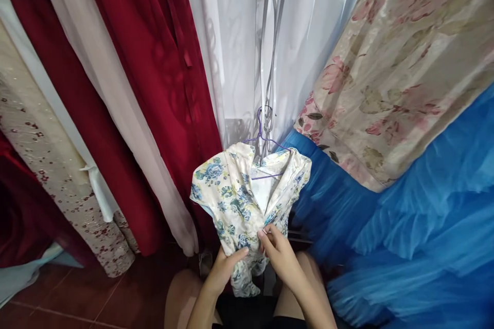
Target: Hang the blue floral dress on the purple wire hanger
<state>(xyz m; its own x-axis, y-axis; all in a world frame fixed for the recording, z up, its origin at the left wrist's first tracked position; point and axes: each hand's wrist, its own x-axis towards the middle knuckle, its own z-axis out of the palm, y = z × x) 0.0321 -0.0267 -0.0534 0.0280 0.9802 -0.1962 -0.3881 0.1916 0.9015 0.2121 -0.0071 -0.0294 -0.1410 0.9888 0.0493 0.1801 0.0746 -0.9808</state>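
A cream dress with blue and green flowers (229, 200) hangs in front of me on a thin purple wire hanger (260, 128). Its neckline forms a deep V, with pale lining showing inside. My left hand (227, 266) grips the dress at its lower left side, thumb on top of the cloth and the other fingers hidden behind. At the bottom of the V, the thumb and fingers of my right hand (277, 249) pinch the front edge. Below my hands the lower part of the dress hangs bunched.
Long dark red garments (162, 87) and a pale pink cloth (116, 103) hang at left. White fabric (235, 51) with ribbons hangs behind the hanger. At right are a floral beige garment (386, 92) and blue tulle (417, 247). Red tiles (73, 298) cover the floor.
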